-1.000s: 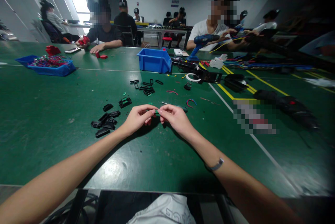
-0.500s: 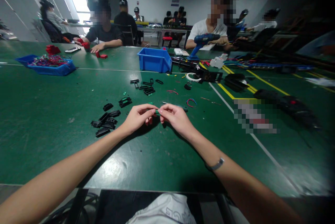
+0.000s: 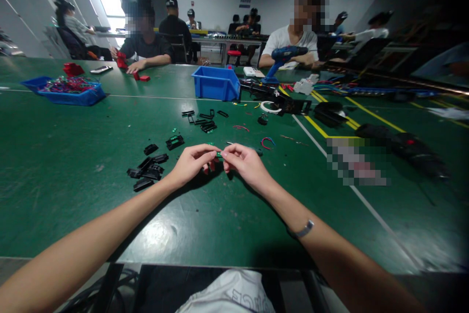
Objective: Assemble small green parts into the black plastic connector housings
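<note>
Between the fingertips of both hands sits a small green circuit board (image 3: 219, 155), mostly covered by the fingers. My left hand (image 3: 196, 160) pinches its left end and my right hand (image 3: 242, 160) pinches its right end. A screwdriver (image 3: 252, 150) lies partly hidden behind my right hand. Left of my hands is a black plastic housing (image 3: 175, 142) with green inside it. Several more black housings (image 3: 148, 170) are heaped nearer to me. Farther off, several thin black frames (image 3: 207, 122) lie scattered.
A blue bin (image 3: 216, 83) stands beyond the parts; a blue tray (image 3: 73, 95) of coloured wires is at left. Short red and blue wires (image 3: 268, 143) lie right of my hands. A cordless drill (image 3: 284, 61) stands near a co-worker (image 3: 293, 34); another person (image 3: 146, 44) handles red parts.
Both hands stay in nearly the same place, still pinching the board, with a little more green showing between them. The co-worker across at left has raised a red part slightly.
</note>
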Demonstrator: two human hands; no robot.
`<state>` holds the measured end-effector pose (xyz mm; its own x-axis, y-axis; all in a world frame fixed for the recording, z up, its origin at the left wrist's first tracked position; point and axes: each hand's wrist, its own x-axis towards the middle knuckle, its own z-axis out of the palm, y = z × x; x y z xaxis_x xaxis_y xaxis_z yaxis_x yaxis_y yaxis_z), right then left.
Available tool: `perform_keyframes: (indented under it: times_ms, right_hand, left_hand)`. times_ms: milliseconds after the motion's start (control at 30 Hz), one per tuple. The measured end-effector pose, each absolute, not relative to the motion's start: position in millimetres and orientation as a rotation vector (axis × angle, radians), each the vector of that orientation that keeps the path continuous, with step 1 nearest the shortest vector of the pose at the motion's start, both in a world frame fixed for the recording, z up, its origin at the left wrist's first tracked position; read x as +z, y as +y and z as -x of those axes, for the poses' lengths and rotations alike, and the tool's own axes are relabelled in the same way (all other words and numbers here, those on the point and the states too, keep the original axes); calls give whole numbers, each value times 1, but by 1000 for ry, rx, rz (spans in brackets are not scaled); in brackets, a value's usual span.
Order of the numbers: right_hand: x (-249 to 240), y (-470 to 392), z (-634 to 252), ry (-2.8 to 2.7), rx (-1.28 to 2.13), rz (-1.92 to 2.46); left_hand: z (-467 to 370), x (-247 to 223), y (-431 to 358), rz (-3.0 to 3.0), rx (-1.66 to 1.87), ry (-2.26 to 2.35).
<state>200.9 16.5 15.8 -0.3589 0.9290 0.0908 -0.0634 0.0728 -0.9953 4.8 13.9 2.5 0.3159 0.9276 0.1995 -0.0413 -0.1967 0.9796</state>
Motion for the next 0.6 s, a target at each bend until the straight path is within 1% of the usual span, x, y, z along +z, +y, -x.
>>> perform_keyframes:
  times_ms: [200,600]
  right_hand:
    - [17,16,-201,-1454,1410,916]
    - [19,14,-201,-1595,1357,965]
  left_hand:
    - [-5,4,13,-1473,1110,847]
    - [-5,7,11,-1462,1081,843]
